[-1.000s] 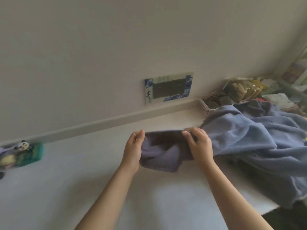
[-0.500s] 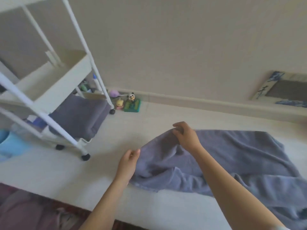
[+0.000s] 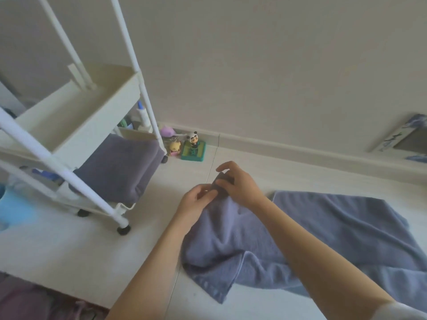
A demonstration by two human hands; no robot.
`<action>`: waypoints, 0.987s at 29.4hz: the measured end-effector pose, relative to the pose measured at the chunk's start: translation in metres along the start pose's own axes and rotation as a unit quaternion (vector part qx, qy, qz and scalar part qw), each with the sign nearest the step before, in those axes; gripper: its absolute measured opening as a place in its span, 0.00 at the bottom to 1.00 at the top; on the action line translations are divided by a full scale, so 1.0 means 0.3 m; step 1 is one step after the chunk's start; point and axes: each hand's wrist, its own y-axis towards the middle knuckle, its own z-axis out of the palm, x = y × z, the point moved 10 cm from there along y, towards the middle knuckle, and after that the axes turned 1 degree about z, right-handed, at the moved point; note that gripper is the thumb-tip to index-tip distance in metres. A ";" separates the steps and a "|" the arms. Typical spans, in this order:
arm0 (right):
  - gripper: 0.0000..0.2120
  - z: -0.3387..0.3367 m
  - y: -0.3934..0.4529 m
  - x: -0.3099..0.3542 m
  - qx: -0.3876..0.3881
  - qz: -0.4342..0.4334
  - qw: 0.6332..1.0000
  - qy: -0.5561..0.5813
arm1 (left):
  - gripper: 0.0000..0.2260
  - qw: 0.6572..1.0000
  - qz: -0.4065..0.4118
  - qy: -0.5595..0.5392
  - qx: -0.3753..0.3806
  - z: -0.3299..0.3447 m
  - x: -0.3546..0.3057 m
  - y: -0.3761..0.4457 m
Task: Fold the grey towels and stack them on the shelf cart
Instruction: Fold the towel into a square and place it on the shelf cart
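A grey-blue towel (image 3: 323,232) lies rumpled on the pale floor at the centre and right. My left hand (image 3: 196,204) and my right hand (image 3: 238,183) meet at its near-left corner, both pinching the cloth and lifting it slightly. A white shelf cart (image 3: 76,125) on castors stands at the left. A folded grey towel (image 3: 120,167) rests on the cart's lowest shelf. The middle shelf looks bare; the top one is out of view.
Small toy figures, one a panda on a green base (image 3: 193,148), sit by the skirting board behind the cart. A blue object (image 3: 13,209) lies at the far left. Purple fabric (image 3: 27,301) shows at the bottom left. A framed panel (image 3: 406,139) leans at the right wall.
The view swung left from the towel pile to the cart. My hands drew the towel out across the floor, then came together at one corner, raising it.
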 end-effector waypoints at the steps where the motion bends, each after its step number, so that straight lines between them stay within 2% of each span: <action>1: 0.11 -0.004 -0.001 -0.011 -0.006 0.004 1.000 0.005 | 0.03 1.000 0.003 0.003 0.001 -0.003 -0.007 0.004; 3: 0.14 0.002 0.010 -0.058 0.024 0.028 0.999 -0.008 | 0.07 0.999 0.017 -0.003 -0.027 -0.037 -0.020 0.028; 6: 0.17 0.029 0.025 -0.200 0.131 0.083 0.984 -0.091 | 0.10 0.991 0.044 0.000 -0.127 -0.143 -0.047 0.085; 8: 0.16 0.010 0.033 -0.327 0.182 0.109 0.957 -0.196 | 0.10 0.982 0.055 0.022 -0.180 -0.200 -0.061 0.116; 10: 0.19 -0.040 0.034 -0.444 0.213 0.141 0.925 -0.280 | 0.11 0.971 0.058 0.039 -0.230 -0.254 -0.054 0.129; 12: 0.23 -0.106 0.037 -0.525 0.225 0.184 0.918 -0.268 | 0.11 0.960 0.054 0.054 -0.270 -0.306 -0.036 0.144; 14: 0.23 -0.198 0.056 -0.552 0.193 0.218 0.935 -0.203 | 0.11 0.954 0.058 0.070 -0.286 -0.328 -0.029 0.164; 16: 0.19 -0.308 0.108 -0.558 0.105 0.218 0.954 -0.177 | 0.10 0.954 0.058 0.077 -0.282 -0.311 -0.015 0.220; 18: 0.11 -0.359 0.135 -0.554 -0.008 0.199 0.959 -0.203 | 0.10 0.954 0.040 0.087 -0.283 -0.271 0.010 0.288; 20: 0.09 -0.280 0.113 -0.535 -0.075 0.141 0.950 -0.269 | 0.12 0.942 0.005 0.195 -0.273 -0.198 0.048 0.350; 22: 0.15 -0.114 0.040 -0.529 -0.022 0.101 0.950 -0.294 | 0.13 0.920 0.022 0.308 -0.241 -0.114 0.093 0.322; 24: 0.22 0.013 -0.076 -0.585 0.074 0.136 0.946 -0.284 | 0.14 0.896 0.101 0.403 -0.155 0.036 0.142 0.196; 25: 0.26 0.027 -0.132 -0.611 0.086 0.150 0.946 -0.274 | 0.16 0.889 0.134 0.420 -0.121 0.085 0.168 0.125; 27: 0.32 -0.030 -0.234 -0.602 0.017 0.161 0.947 -0.278 | 0.17 0.895 0.151 0.414 -0.067 0.131 0.202 0.028; 29: 0.30 -0.095 -0.326 -0.602 -0.034 0.179 0.922 -0.343 | 0.17 0.898 0.145 0.413 -0.044 0.138 0.219 -0.006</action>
